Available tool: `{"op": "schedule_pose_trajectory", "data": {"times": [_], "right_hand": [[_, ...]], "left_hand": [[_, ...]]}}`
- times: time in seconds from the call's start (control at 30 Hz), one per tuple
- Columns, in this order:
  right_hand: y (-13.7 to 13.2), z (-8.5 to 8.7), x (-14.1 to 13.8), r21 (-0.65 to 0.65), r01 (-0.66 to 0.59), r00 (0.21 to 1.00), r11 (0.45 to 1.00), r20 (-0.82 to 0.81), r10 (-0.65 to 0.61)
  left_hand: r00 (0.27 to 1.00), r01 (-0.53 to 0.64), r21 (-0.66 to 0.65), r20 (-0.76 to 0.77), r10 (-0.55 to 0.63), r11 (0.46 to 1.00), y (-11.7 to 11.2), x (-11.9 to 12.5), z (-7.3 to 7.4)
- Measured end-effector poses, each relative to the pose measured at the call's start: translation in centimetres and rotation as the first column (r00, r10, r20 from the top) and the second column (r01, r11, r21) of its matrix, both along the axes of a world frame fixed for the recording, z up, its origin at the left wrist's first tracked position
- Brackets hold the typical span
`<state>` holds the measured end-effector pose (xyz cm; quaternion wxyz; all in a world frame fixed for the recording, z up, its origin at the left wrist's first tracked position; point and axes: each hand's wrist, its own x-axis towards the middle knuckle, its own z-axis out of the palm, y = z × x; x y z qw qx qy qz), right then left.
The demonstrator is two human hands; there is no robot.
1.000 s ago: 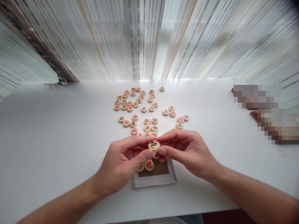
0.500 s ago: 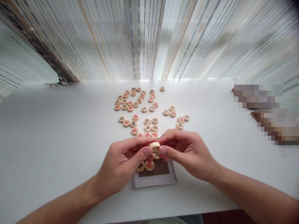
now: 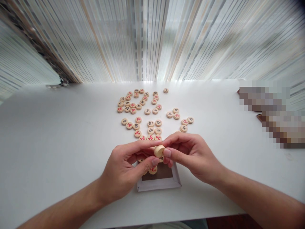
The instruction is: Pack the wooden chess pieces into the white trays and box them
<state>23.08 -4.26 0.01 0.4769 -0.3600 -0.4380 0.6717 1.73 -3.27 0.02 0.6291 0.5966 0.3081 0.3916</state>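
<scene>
Striped string curtains [image 3: 124,41] hang behind a white table [image 3: 71,136], and light falls through them onto the tabletop. From the head view, the one place to watch from, round marked pieces are spread over the middle of the table: a loose ring [image 3: 127,103] farther back, a red-marked row [image 3: 150,137] just beyond the hands, and a small group [image 3: 183,128] off to the right. Over at the right edge, two blurred items [image 3: 283,130] can't be made out.

What catches my eye is the wooden disc [image 3: 159,151], raised between both hands above a shallow box [image 3: 159,183]. A second ago its black character faced up this way; then it showed mostly edge, and now it's tilted with only plain wood visible. So I'd judge it is being turned about in the fingers rather than put down.

Right hand [image 3: 192,156] pinches it, thumb against its near side. Left hand [image 3: 127,163] has its index finger stretched across the top and its thumb lower than before, a narrow gap between them; whether it truly grips, I can't tell. That thumb now partly covers a red-marked piece [image 3: 152,170] lying in the box.
</scene>
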Motion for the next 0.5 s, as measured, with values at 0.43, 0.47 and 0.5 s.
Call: {"op": "schedule_pose_trajectory", "data": {"times": [0.43,0.47,0.5], "right_hand": [[0.09,-0.15,-0.12,-0.066,0.004,0.999,0.998,-0.041,-0.007],[0.05,-0.18,-0.14,-0.068,0.006,0.999,0.998,-0.043,-0.009],[0.01,-0.19,-0.15,-0.067,0.008,0.999,0.998,-0.044,-0.011]], "left_hand": [[0.998,-0.023,0.014,-0.06,0.024,1.0,0.19,-0.05,0.1],[0.997,-0.032,0.018,-0.068,0.033,0.999,0.22,-0.08,0.11],[0.996,-0.039,0.022,-0.076,0.041,0.999,0.25,-0.1,0.13]]}}
